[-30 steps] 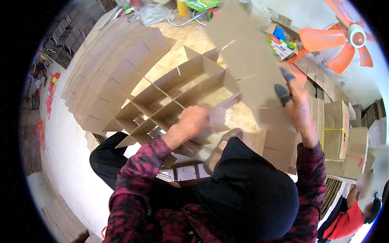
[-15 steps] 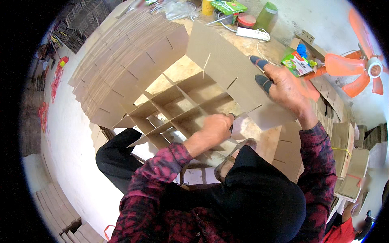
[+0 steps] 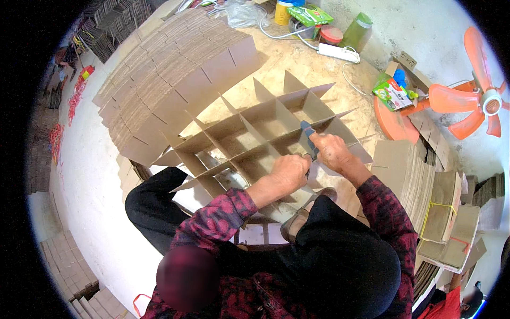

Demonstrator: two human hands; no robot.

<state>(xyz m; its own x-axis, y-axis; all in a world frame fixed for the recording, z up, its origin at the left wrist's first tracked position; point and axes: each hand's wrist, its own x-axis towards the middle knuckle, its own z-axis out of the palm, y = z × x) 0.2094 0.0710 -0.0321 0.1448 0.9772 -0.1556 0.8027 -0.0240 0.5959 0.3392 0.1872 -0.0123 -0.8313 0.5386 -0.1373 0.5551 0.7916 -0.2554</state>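
Note:
A cardboard divider grid (image 3: pixel 249 154) of interlocked slotted strips stands between my legs and the stack of slotted cardboard strips (image 3: pixel 175 80). My left hand (image 3: pixel 287 175) is closed on the grid's near right part, its fingertips partly hidden. Beside it, my right hand (image 3: pixel 333 151) grips a strip at the right side of the grid. Dark covers sit on the right hand's thumb and finger. Strip ends stick up along the grid's far and right edges.
More cardboard strips (image 3: pixel 401 170) are stacked at the right, beside tied cardboard bundles (image 3: pixel 442 212). An orange fan (image 3: pixel 478 95), a white power strip (image 3: pixel 338 52), a green bottle (image 3: pixel 357 33) and a green-and-white box (image 3: pixel 392 93) stand around the far right. A person in red (image 3: pixel 446 305) shows at lower right.
My right hand has come left and down to the grid. The large slotted sheet it held tilted up is no longer raised, and the grid's far right cells now show. My left hand stays about there.

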